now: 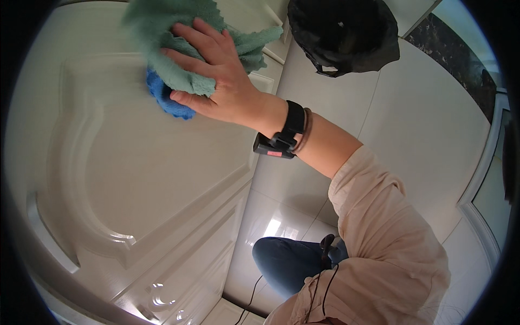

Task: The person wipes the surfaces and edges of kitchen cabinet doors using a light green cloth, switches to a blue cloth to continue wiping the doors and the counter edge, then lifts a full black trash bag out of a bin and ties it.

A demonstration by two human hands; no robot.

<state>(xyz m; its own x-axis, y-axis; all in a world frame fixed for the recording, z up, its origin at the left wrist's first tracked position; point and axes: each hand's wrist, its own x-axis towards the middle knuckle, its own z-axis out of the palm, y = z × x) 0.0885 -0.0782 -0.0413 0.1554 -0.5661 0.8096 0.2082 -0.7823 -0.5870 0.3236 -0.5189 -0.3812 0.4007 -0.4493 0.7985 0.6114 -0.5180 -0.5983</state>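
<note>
My right hand (221, 75) is spread over a green microfibre cloth (154, 36), with folds of it caught between the fingers and thumb. A blue cloth (168, 97) shows beneath the green one, beside my thumb. Both lie against the upper part of a cream raised-panel cabinet door (162, 162). A black strap with a small black device and a brown band circle the right wrist. My left hand is out of view.
A curved metal handle (50, 239) is at the door's lower left. More cream panels (203, 248) adjoin it. A black plastic bag (345, 36) stands on the tiled floor (410, 122). A thin black cable (254, 294) hangs near my bent knee (284, 260).
</note>
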